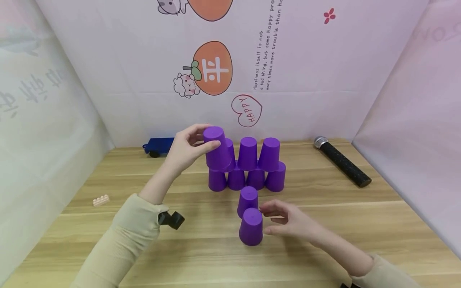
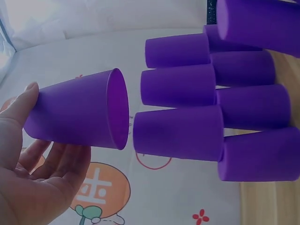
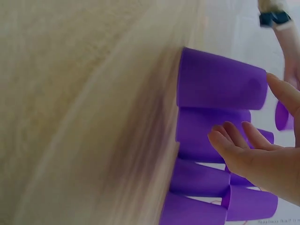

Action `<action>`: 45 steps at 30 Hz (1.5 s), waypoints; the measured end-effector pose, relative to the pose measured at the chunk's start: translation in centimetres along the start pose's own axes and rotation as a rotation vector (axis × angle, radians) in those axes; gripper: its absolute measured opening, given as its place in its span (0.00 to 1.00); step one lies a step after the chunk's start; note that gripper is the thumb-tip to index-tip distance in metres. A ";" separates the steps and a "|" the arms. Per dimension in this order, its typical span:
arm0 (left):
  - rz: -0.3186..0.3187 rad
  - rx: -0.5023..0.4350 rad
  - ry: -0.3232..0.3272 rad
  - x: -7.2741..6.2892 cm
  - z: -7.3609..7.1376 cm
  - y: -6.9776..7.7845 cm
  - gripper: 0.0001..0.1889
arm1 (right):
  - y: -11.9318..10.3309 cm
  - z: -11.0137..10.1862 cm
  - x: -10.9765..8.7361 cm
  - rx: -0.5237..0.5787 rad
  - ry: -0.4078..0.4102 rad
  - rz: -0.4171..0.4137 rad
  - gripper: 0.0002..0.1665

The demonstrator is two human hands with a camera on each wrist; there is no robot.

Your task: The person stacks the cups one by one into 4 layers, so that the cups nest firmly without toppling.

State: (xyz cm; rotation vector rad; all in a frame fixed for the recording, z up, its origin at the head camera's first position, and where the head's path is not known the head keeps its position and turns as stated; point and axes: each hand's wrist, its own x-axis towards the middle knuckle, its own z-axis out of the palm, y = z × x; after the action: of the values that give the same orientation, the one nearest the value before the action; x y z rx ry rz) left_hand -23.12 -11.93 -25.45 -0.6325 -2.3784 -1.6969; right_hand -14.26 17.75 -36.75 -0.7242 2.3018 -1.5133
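Purple cup (image 1: 217, 149), inverted, gripped by left hand (image 1: 187, 149) beside stack (image 1: 252, 168) on table (image 1: 201, 256); right hand (image 1: 288, 222) loose-fingered, empty; best lowered level onto upper row.

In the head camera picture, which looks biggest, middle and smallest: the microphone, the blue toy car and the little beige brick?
1. Microphone: longest by far.
2. Blue toy car: partly hidden behind the left hand, so its full size is unsure.
3. Beige brick: clearly smallest, though it lies nearer the camera.

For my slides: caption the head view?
Left hand holds a purple cup at the stack; right hand beside two loose cups.
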 end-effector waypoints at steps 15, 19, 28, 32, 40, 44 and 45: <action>0.021 0.012 0.021 5.0 1.7 1.3 0.26 | 0.4 1.6 1.2 0.022 -0.037 -0.013 0.33; 0.002 0.032 0.031 6.1 2.3 1.2 0.27 | 0.5 1.8 1.3 0.033 -0.051 -0.035 0.32; -0.032 0.014 0.013 7.2 3.7 0.7 0.27 | 0.6 2.0 1.5 0.042 -0.053 -0.053 0.30; -0.033 0.004 0.010 7.3 4.0 0.3 0.27 | 0.5 2.0 1.6 0.049 -0.056 -0.054 0.30; -0.033 -0.002 0.008 7.3 4.2 -0.1 0.27 | 0.5 2.1 1.7 0.042 -0.055 -0.050 0.29; -0.029 0.004 0.009 7.3 4.2 -0.1 0.27 | 0.6 2.1 1.6 0.039 -0.054 -0.051 0.29; -0.028 0.007 0.008 7.3 4.2 -0.2 0.27 | 0.6 2.1 1.6 0.039 -0.054 -0.052 0.29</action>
State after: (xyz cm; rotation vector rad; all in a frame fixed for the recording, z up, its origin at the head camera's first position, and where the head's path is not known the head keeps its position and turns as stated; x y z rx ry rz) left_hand -29.25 -6.21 -24.44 -0.5932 -2.3977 -1.6988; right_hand -14.72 15.40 -38.09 -0.8110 2.2238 -1.5373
